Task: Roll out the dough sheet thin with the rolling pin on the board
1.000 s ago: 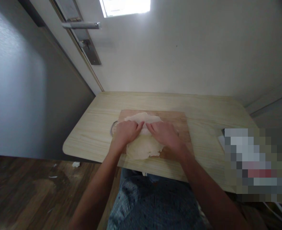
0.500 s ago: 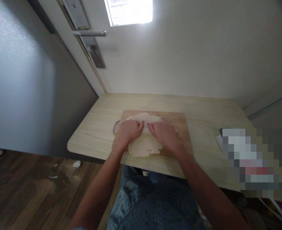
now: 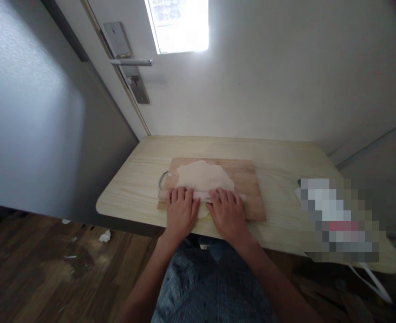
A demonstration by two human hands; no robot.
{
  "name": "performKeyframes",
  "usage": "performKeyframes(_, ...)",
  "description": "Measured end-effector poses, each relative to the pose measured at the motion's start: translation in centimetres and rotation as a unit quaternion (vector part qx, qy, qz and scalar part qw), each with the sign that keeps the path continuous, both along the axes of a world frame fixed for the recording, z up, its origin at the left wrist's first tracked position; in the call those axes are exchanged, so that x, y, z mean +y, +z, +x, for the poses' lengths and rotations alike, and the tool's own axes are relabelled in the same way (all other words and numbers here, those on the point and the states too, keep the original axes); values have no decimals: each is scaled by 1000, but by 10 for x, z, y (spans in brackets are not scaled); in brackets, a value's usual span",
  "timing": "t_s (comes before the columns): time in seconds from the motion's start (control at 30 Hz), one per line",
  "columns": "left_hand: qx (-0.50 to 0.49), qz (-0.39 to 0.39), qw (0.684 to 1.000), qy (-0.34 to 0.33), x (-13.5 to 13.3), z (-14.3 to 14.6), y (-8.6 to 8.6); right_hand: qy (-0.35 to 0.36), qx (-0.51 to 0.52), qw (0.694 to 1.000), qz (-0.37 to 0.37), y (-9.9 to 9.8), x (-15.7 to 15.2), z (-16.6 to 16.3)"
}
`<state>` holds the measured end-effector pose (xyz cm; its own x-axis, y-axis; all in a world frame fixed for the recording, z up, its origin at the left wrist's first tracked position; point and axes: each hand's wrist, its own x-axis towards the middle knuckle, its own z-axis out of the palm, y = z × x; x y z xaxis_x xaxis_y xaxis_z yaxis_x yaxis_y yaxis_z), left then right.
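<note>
Dough [image 3: 205, 174], a thin, smooth sheet with ragged edges, is lying on a wood-grained board [image 3: 246, 177], whose curved metal handle [image 3: 160, 181] is projecting leftward. The left hand [image 3: 180, 213] is laying slightly parted fingers over a slim, pale rolling pin [image 3: 202, 195], thumb splayed inward; the right hand [image 3: 228, 213] is doing likewise. Rightward, a pixelated object [image 3: 332, 215] is resting on the pale, grained table [image 3: 278, 179], its markings obscured.

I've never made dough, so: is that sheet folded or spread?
Spread: the dough sheet, partly hidden, lies flat and wide on the wooden board.
</note>
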<state>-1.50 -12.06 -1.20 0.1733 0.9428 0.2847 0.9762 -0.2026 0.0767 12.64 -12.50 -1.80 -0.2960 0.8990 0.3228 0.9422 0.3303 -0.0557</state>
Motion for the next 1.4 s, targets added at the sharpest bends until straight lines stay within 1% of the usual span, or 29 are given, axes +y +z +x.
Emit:
performKeyframes(0.1,-41,-1,999,-25,-12,-2,-4,15,15,1000,10,-7,-8,3)
performKeyframes(0.23,-70,-31,995,-63,-10,-5,1,19,28,999,0,-6,-7,6)
performKeyframes(0.33,-43,-48,996,-68,0,-3,6,15,37,999,-14,-1,-3,5)
performKeyframes(0.5,32,-46,996,-75,15,4,11,6,13,999,-37,10,10,4)
performKeyframes(0.73,59,-80,990,-98,41,7,21,28,2,994,-102,24,37,2)
performKeyframes(0.8,66,-93,990,-88,50,8,22,22,4,992,-126,29,46,0)
performKeyframes(0.93,87,-120,988,-45,67,12,23,5,-14,983,-185,37,65,-2)
performKeyframes(1.1,94,-160,982,-28,89,15,24,41,-30,971,-234,36,90,1)
performKeyframes(1.27,87,-193,977,-30,100,15,25,47,-22,967,-250,29,104,2)
performKeyframes(1.4,86,-183,979,-30,100,15,24,39,-27,970,-238,29,102,1)
